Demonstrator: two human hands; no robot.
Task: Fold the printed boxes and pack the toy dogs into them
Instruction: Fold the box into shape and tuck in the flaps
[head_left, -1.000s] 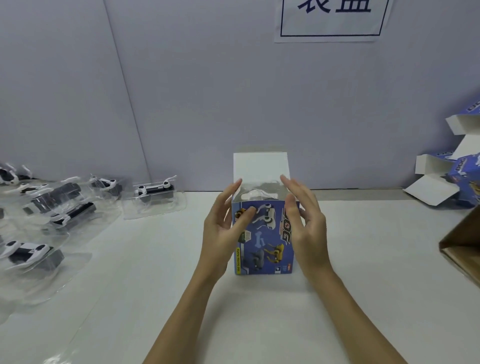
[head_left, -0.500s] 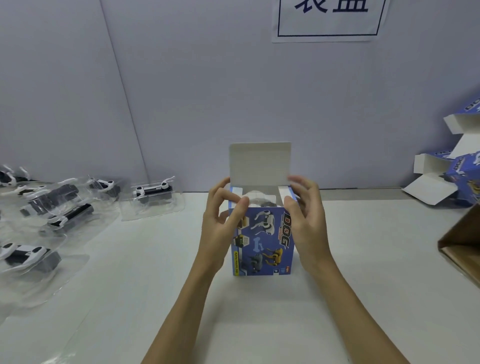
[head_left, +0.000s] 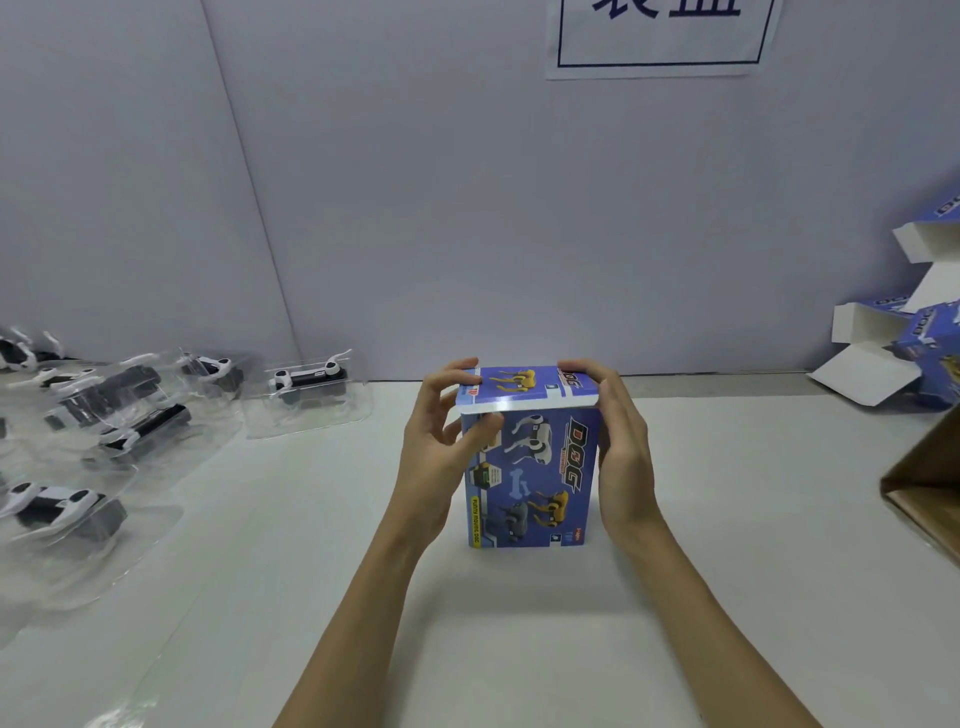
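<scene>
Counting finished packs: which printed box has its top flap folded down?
The upright box between both hands; the boxes at the right edge gape open, white flaps showing.

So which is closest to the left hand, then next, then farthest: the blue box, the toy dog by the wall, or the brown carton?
1. Blue box: held by the left hand.
2. Toy dog by the wall: to its left.
3. Brown carton: far right edge.

Even, soft light, faint shadows, wide-angle bending at edges, slight blur

"DOG" on blue box (head_left: 530, 467) front panel.
</scene>
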